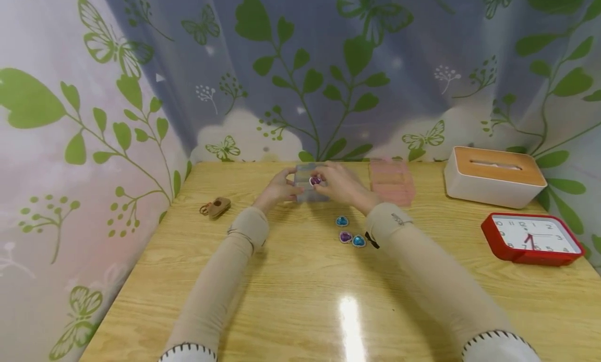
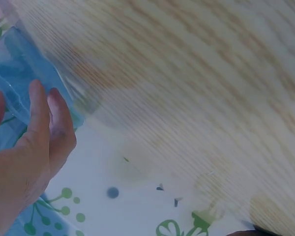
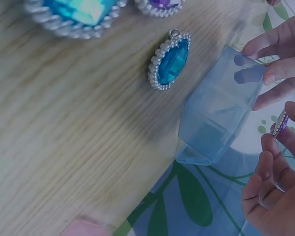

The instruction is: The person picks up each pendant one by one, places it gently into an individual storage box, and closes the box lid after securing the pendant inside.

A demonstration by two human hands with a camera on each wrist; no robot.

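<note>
A translucent blue plastic box stands near the back of the table. My left hand grips its left end, with the fingers spread along the plastic in the left wrist view. Over the box, my right hand pinches a purple gem pendant with a silvery beaded rim between thumb and fingertips. Nearer to me lie a blue gem pendant, a purple gem pendant and another blue gem pendant. The last two lie side by side, close to my right sleeve.
A translucent pink plastic box stands right of the blue one. Farther right are a white tissue box with a wooden lid and a red clock. A small brown corded item lies at left. A patterned curtain borders the table's back.
</note>
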